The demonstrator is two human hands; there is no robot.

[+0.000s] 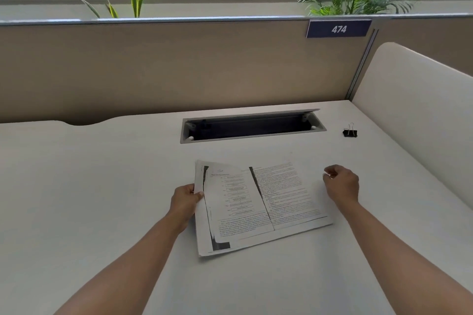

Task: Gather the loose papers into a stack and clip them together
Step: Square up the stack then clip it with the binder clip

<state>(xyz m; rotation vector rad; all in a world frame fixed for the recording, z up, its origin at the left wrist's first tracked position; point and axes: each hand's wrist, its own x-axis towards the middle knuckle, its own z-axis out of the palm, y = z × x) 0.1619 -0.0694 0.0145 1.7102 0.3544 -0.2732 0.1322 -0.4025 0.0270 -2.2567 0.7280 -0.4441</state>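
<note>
Head view, paper stack [258, 208], fingers of left hand [184, 202] pinched its left edge, fingers of right hand [342, 184] curled loosely beside it, binder clip [350, 133] lay well beyond.

The papers [258, 204] hide fingers of the left hand [185, 199]; their print is unreadably blurred

My left hand [184, 199] holds thin white paper sheets [258, 202] with black print. The desk [102, 186] looks smooth and matt. The clip [350, 131] has black body, shiny wire handles.
</note>
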